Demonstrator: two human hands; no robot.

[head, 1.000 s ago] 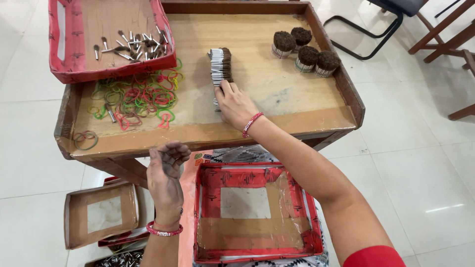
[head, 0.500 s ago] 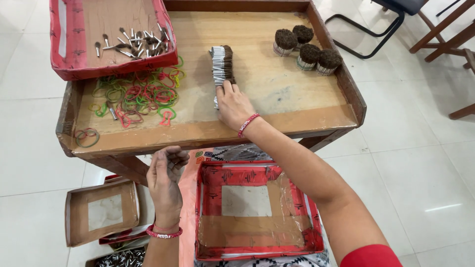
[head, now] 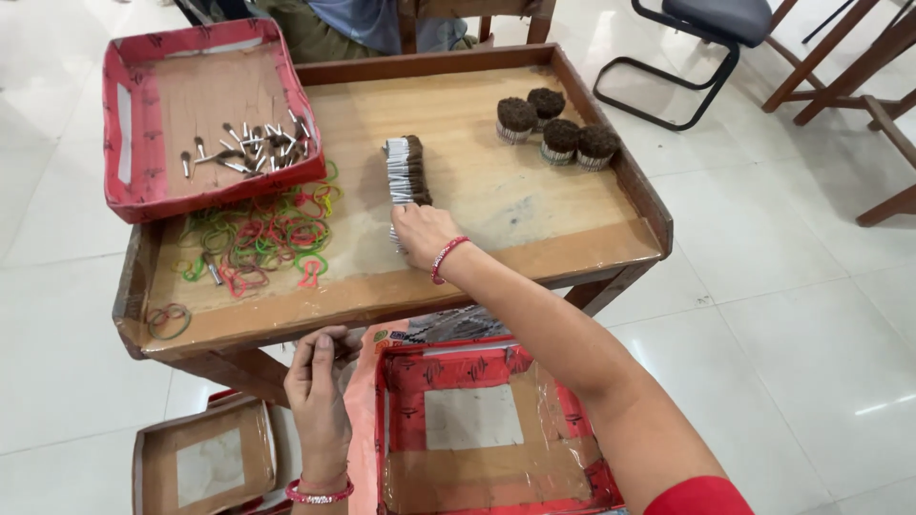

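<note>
I see my right hand (head: 420, 234) lying on the bench (head: 534, 205). Its fingers touch the near end of a row (head: 405, 172) of small dark pieces with silver ends. The fingers are curled down over that end, but I cannot tell if they pinch anything. The row runs away from my fingertips, toward the far side of the bench.

My left hand (head: 320, 396) is lower, just under the near edge of the bench. Its fingers are bent close together. I cannot tell if they hold something.

To the left of my right fingers lies a heap of rubber bands (head: 262, 234), green, red and yellow. Past them a red tray (head: 143, 191) sits on the bench corner with little metal pins (head: 253, 148) in it. Far from my fingers, to the right, stand four round dark bundles (head: 558, 129).

Below my right arm is a red box (head: 487, 429). Beside my left hand is a brown box (head: 205, 463).
</note>
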